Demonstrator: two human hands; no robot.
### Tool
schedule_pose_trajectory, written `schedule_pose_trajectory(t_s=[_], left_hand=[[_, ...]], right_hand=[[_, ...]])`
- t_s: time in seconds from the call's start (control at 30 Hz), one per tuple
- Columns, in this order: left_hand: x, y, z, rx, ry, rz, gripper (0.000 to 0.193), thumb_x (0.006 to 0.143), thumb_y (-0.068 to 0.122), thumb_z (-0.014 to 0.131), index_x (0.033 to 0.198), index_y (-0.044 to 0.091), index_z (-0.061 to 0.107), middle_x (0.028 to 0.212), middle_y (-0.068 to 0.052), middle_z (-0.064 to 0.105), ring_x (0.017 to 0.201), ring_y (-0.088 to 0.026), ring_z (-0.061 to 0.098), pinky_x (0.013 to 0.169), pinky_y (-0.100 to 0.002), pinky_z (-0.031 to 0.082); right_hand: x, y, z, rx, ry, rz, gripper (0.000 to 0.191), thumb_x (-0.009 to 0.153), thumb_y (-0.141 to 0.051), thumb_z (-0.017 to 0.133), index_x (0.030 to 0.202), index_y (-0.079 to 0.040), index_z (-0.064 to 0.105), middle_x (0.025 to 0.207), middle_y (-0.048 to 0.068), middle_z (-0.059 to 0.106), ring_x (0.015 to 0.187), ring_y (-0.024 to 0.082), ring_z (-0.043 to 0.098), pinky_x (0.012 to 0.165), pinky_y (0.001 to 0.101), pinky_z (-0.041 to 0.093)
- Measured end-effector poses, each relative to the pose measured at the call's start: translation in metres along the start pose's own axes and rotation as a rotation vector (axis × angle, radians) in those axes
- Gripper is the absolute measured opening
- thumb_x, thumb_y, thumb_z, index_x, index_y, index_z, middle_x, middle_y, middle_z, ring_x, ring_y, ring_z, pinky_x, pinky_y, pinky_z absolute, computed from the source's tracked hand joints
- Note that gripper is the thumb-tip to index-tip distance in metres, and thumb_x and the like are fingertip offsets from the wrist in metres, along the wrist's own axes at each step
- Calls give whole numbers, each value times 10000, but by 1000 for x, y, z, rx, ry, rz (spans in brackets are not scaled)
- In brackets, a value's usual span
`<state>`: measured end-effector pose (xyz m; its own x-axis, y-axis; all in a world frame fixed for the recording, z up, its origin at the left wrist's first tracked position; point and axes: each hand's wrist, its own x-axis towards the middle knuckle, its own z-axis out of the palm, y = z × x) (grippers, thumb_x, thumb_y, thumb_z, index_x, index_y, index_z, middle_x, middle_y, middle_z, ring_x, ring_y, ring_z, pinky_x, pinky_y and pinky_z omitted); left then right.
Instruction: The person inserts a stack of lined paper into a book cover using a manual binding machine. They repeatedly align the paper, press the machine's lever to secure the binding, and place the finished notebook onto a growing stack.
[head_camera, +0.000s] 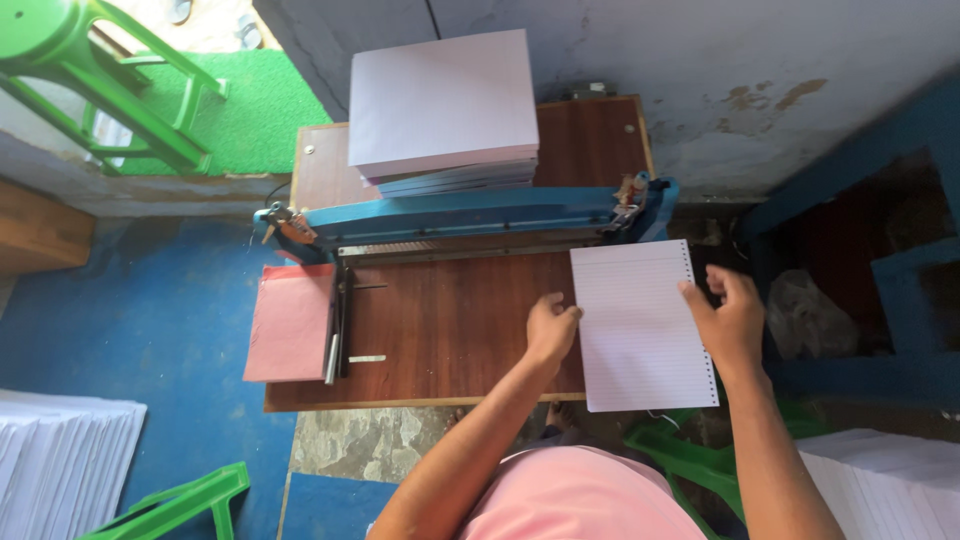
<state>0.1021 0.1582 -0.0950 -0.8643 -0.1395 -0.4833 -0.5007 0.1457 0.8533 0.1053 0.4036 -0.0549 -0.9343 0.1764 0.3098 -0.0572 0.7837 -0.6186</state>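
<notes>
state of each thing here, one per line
lined sheet: flat on the table, right edge punched, overhanging the front edge
left hand: fingertips on the sheet's left edge
right hand: gripping the sheet's right edge
paper stack: squared, behind the blue bar
blue bar: down
red card: flat
</notes>
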Motion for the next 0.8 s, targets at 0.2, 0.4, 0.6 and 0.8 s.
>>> schedule_pose_trajectory(t_s=[0.2,0.4,0.6,0.8], left_hand=[[16,12,-52,-105,85,30,515,858,234,710,1312,1,644,1266,-173,684,1188,-279,653,1007,-387,511],[31,23,-110,-336,128,72,455,853,213,709,1239,-25,674,1020,-93,728,766,-154,646,625,-300,523],[35,22,-145,-370,156,99,434,861,206,711,1226,-25,668,980,-87,715,715,-121,617,580,-271,501],[37,5,-164,-401,154,67,415,860,213,714,1210,-8,674,979,-51,708,765,-115,634,595,-275,506]], right_hand=[[55,-103,9,157,11,-344,255,911,-135,836,1106,-10,730,1050,123,717,937,226,705,825,337,578],[118,-200,50,167,-95,-691,167,900,-135,839,997,-26,758,988,96,723,928,261,691,808,382,564],[163,-249,99,15,-128,-889,231,885,-176,824,1079,-57,791,1021,71,711,992,259,651,927,408,540],[181,-262,139,-95,-198,-926,214,875,-207,818,1054,-92,806,1008,39,715,983,225,649,932,401,519]])
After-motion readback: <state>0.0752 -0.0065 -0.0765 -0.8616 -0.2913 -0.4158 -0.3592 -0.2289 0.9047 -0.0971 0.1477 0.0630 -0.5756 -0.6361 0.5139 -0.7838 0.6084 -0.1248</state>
